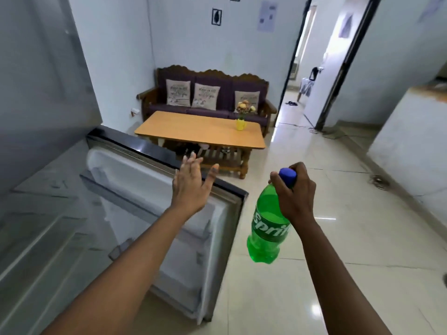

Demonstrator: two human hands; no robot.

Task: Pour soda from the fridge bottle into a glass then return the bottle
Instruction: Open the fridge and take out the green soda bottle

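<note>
The green plastic soda bottle point(268, 228) hangs in the air over the glossy floor tiles point(350, 250), gripped at the neck by the right hand point(296, 194), whose fingers curl tight just under the rounded blue cap point(287, 176). The bottle is the usual curvy shape, fat shoulder tapering up to the hand, a darker green label band with white lettering round the middle and a lumpy base at the bottom (it tilts a little, base swinging toward the fridge side). Just to the left of that hand is the left hand point(191, 187), spread flat with fingers fanned out and holding nothing, sitting over the top edge of the open fridge door point(183, 213); can't really tell whether the palm touches it or hovers. The door has a dark shiny outer rim and a white moulded plastic inner liner with shelf rails, and below the left forearm you get the pale fridge interior point(48, 238), blurry. Beyond both hands there's a low wooden table point(200, 129) with a smooth light top and slatted shelf under it, a small yellow mug of flowers point(241, 123) on its far right corner, then a carved dark wood sofa point(208, 97) with purple upholstery and three square printed cushions against the white wall.
</note>
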